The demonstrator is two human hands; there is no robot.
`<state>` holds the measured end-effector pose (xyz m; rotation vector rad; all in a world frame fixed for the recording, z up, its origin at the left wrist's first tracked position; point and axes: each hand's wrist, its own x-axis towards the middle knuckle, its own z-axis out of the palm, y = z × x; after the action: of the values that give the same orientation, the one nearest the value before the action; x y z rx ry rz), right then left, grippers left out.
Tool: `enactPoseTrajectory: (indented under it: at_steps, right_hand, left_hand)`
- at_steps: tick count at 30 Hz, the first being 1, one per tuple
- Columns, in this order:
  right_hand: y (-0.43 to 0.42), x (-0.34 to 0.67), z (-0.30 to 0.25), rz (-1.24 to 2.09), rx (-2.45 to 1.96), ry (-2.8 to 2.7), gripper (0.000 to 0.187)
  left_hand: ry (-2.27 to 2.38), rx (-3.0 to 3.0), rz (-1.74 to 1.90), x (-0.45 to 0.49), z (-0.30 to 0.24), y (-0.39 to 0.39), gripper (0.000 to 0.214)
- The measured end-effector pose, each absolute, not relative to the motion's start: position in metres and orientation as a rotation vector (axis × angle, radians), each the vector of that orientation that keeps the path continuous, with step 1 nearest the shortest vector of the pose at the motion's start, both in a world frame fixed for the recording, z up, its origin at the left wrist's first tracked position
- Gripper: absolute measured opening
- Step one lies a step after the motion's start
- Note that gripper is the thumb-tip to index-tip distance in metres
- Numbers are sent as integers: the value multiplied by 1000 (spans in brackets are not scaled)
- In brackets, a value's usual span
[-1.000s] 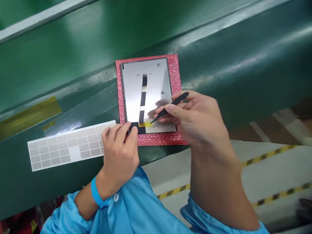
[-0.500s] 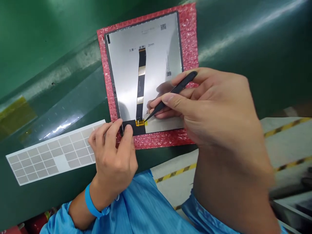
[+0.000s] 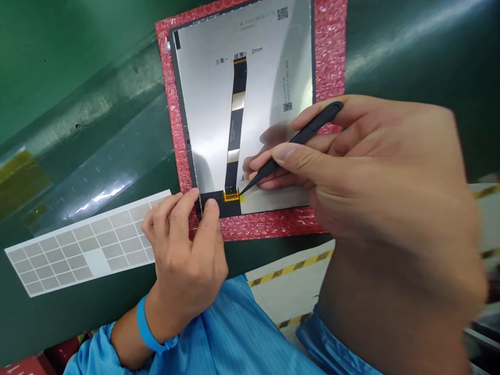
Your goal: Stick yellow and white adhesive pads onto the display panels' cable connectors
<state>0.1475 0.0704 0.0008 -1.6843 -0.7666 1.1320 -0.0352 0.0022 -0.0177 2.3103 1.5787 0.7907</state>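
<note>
Right hand (image 3: 383, 172), tweezers (image 3: 297, 140) (black), panel (image 3: 207, 104)
</note>
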Motion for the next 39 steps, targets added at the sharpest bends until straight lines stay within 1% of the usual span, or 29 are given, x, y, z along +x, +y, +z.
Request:
enactPoseTrajectory:
  at_steps: [6,17,23,29,34,39]
  right_hand:
    - [73,140,3,1059,-1753,-761,26]
    - [72,142,6,1038,-1836,-774,28]
    - [74,143,9,1065,-1865,-778,27]
    - [73,144,6,1060,-1809,-817,30]
    - [77,142,8,1116,-1864,-724,31]
    - [77,140,11,1102,-1883,-731,32]
  left_hand:
    - [1577,2316,790,-35,-18,2,27]
    - [1620,2294,755,-34,-17,3,27]
    - [1640,2314,705,-34,-17,2,32]
    - [1624,2320,678,-35,-17,2,37]
    - [1616,2324,654,-34,-17,2,42]
    - [1639,2347,609,-33,-17,1,44]
